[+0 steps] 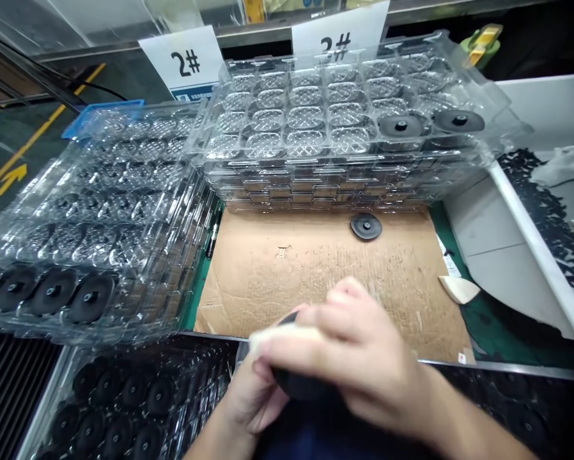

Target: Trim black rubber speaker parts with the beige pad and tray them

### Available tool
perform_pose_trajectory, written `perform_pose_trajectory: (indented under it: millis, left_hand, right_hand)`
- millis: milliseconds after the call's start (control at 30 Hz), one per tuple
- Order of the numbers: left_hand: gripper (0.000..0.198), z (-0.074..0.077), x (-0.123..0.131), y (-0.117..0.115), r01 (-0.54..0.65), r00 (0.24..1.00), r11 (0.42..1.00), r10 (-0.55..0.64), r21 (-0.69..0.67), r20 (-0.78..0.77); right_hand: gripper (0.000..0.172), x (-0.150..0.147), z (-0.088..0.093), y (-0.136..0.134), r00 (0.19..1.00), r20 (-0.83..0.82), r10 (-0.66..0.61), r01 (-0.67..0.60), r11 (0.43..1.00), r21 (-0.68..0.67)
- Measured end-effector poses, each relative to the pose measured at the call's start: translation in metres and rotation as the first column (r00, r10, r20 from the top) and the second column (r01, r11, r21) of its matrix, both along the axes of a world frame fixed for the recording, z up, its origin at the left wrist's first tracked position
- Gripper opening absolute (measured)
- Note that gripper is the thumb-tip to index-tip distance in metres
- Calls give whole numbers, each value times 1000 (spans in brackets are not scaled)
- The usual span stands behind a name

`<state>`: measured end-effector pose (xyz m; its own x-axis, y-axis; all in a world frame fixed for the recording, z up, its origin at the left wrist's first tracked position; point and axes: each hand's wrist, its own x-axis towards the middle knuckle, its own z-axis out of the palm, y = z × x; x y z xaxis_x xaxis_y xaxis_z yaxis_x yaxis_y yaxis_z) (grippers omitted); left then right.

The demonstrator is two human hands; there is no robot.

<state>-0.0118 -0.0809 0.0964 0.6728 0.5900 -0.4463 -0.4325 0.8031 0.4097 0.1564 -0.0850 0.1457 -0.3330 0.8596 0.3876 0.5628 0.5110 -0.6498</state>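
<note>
At the bottom centre, my left hand point(251, 402) and my right hand point(349, 345) both hold a black rounded part point(299, 385). A blurred white cloth or pad point(280, 337) lies on top of it, partly hidden by my fingers. Just beyond my hands is a brown cardboard sheet point(316, 281), with a black disc point(366, 226) lying on its far part. Behind it stands a stack of clear plastic blister trays point(306, 124), with black discs point(401, 126) in its right-hand pockets. Another clear tray stack point(100, 211) lies to the left, holding black discs point(90, 297) along its near edge.
A lower tray of black discs point(119, 415) sits below my left hand. Paper signs marked 2# point(184, 61) and 3# point(339, 32) stand behind the trays. On the right are a cream wedge point(459, 289) and a white-rimmed bin point(541, 217) holding black scraps.
</note>
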Motion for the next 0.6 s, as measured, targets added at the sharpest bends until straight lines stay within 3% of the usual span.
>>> perform_pose_trajectory:
  millis: [100, 200, 333, 400, 467, 600]
  left_hand:
    - [51, 0, 0, 0, -28, 995, 999, 31, -35, 90]
    - [53, -1, -2, 2, -35, 985, 999, 41, -41, 168]
    - [52, -4, -5, 5, -39, 976, 998, 48, -44, 212]
    - [52, -4, -6, 6, -41, 974, 998, 52, -55, 219]
    - [52, -4, -7, 7, -46, 976, 997, 58, -63, 212]
    - [54, -5, -9, 7, -44, 974, 997, 57, -63, 221]
  right_hand:
    - [32, 21, -29, 10, 974, 27, -225, 227, 960, -163]
    - [29, 37, -77, 14, 945, 68, -321, 327, 899, -291]
    - [31, 30, -132, -2, 901, 50, -431, 428, 865, -261]
    - [34, 22, -137, -16, 864, 23, -502, 493, 837, -237]
    - [33, 17, -126, -31, 841, -15, -540, 523, 821, -229]
    - [32, 18, -92, -59, 933, -7, -359, 352, 920, -173]
